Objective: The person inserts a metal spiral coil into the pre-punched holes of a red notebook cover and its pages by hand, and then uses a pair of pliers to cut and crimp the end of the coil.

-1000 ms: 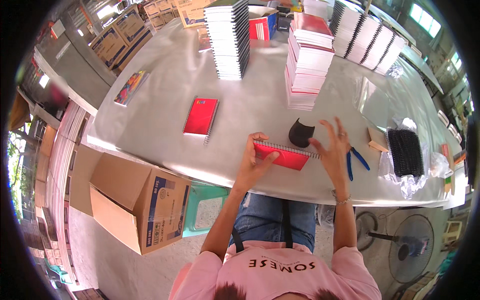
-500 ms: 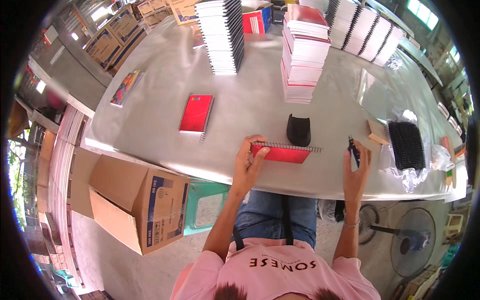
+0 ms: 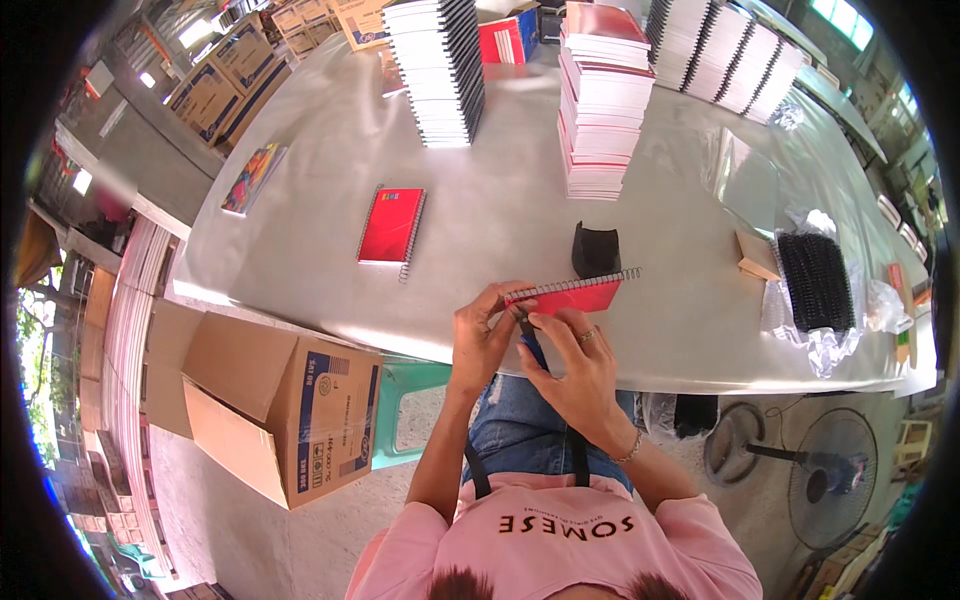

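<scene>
Both hands, left (image 3: 482, 335) and right (image 3: 578, 365), grip a red wire-spiral notebook (image 3: 572, 294) (right also holding a blue-handled tool (image 3: 530, 340)) at the smooth grey surface (image 3: 480, 230) edge.

Worktop (image 3: 480, 215) runs across the view, w/ the person at its near edge. Spiral notebook (image 3: 570, 295) lies at that edge, centre; left hand (image 3: 482, 335) on its left end, right hand (image 3: 575, 365) just below it, both touching. Small dark block (image 3: 596, 250) just behind notebook. 2nd notebook (image 3: 392, 225) lies flat to the left, well apart. Booklet (image 3: 252, 178) farther left near worktop's edge. Behind: notebook stack (image 3: 440, 65) centre-left, another stack (image 3: 600, 95) to its right, rows of more at far right (image 3: 725, 55). Bundle of binding coils (image 3: 815, 280) on right side. Cardboard box (image 3: 270, 410) on floor, left of person; fan (image 3: 825, 475) on floor, right.
</scene>
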A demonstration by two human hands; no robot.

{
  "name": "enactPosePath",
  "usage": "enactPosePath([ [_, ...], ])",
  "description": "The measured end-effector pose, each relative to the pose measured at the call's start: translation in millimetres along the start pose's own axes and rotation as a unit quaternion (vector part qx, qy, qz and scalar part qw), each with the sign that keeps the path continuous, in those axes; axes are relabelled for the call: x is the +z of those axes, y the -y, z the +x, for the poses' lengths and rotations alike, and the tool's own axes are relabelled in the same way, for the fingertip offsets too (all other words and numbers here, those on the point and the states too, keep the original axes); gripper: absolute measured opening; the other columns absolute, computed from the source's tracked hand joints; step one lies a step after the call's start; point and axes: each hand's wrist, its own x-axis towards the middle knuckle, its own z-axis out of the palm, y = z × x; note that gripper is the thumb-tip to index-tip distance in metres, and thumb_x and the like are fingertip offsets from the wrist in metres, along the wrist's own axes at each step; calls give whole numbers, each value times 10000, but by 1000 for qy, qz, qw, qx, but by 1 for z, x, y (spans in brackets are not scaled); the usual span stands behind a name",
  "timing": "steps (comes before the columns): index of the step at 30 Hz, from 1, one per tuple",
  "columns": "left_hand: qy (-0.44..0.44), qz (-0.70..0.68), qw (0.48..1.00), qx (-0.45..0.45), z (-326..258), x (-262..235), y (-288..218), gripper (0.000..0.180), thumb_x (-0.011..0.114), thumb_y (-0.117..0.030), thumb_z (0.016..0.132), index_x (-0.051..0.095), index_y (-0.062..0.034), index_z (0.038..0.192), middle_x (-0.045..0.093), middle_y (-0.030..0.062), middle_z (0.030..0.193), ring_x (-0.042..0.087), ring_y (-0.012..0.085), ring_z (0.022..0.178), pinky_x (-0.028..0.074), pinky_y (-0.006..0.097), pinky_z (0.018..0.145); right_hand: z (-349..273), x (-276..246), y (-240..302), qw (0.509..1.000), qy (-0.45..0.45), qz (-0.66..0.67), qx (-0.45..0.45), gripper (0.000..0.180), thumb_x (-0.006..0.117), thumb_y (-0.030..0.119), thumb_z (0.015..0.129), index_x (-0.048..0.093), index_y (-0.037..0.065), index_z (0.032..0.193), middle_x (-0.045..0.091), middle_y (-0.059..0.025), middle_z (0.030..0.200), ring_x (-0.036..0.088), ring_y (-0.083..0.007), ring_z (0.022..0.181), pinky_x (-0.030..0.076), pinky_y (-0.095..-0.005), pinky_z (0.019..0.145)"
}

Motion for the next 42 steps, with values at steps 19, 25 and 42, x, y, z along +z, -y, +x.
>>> enactPosePath([
  [19, -95, 146, 985, -9, -10, 6, -35, 280, 649, 33, 882, 693, -40, 1148, 725, 88, 942, 683, 154, 795, 539, 281, 712, 34, -59, -18, 749, 274, 506, 327, 211, 574, 170, 1005, 505, 30, 1147, 608, -84, 950, 628, -159, 757, 513, -289, 711],
  [25, -336, 60, 934, 108, 59, -84, -41, 253, 688, -131, 944, 661, 57, 1112, 633, 5, 796, 526, 61, 679, 445, 207, 587, 26, -94, -109, 974, 90, -20, 207, 289, 619, 100, 911, 532, 50, 1183, 584, -151, 1065, 585, -325, 1019, 465, -422, 885],
  [42, -371, 284, 883, -37, 76, -183, 77, 424, 766, -386, 842, 729, 26, 932, 605, 66, 821, 537, 171, 796, 446, 336, 758, 58, -124, -183, 979, -46, -152, 132, 190, 663, 161, 903, 665, 50, 1058, 642, -99, 1064, 567, -307, 1078, 413, -389, 965],
])
